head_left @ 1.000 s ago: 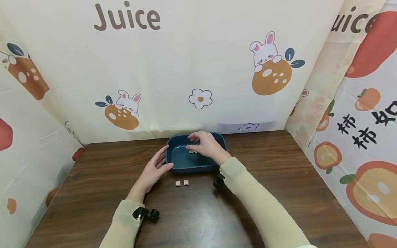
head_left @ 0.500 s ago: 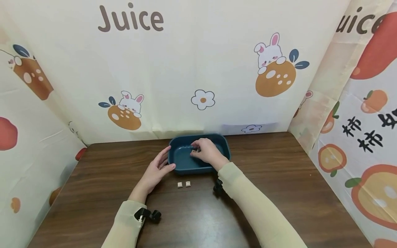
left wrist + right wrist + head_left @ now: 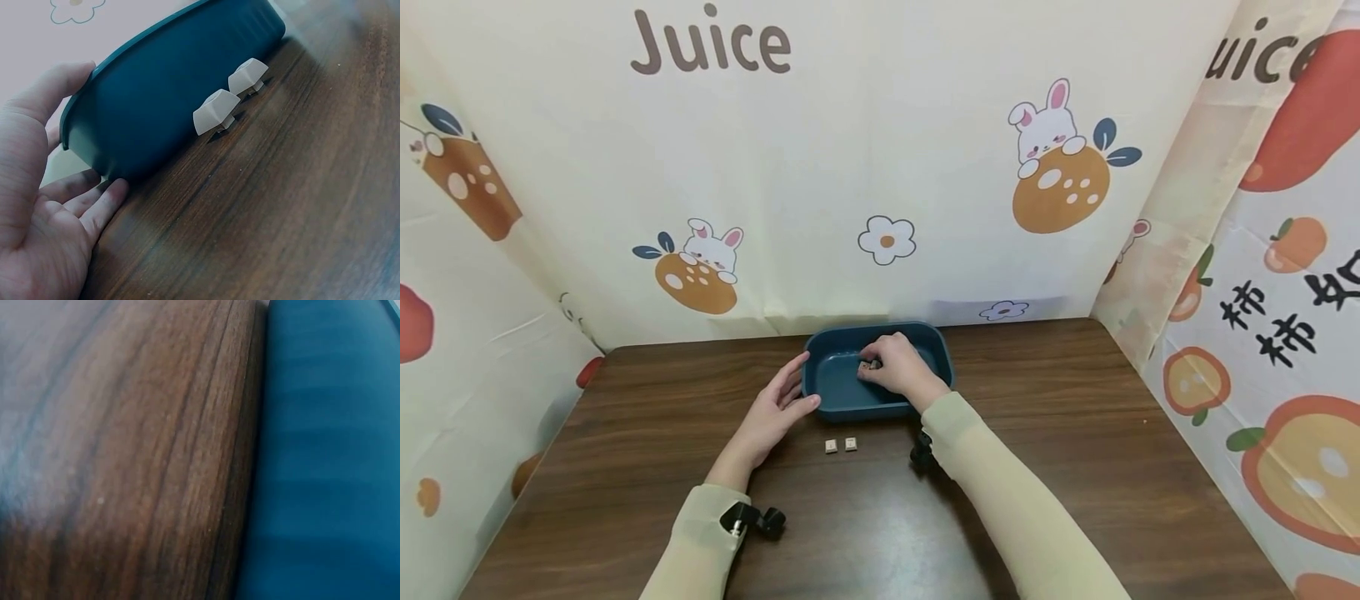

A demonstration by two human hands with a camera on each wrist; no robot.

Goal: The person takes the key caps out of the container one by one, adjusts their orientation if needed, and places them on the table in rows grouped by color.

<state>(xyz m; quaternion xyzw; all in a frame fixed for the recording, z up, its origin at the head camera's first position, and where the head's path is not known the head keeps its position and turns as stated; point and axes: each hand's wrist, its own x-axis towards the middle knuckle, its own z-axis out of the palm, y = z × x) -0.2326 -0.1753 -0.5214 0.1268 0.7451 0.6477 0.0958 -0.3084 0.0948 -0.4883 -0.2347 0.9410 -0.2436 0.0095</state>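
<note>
Right hand (image 3: 897,363) lowered, grip unclear | pale keycaps (image 3: 214,112) | left hand (image 3: 772,413) relaxed against blue tray (image 3: 841,388)

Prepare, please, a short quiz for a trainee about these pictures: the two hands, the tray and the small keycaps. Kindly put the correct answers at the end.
1. How many keycaps lie on the table in front of the tray?

2. True or false: the right hand reaches into the tray.

3. Where is the left hand?
A) On the wall cloth with the word "Juice"
B) At the left end of the tray
C) On top of the right hand

Key: 1. Two. 2. True. 3. B.
</note>
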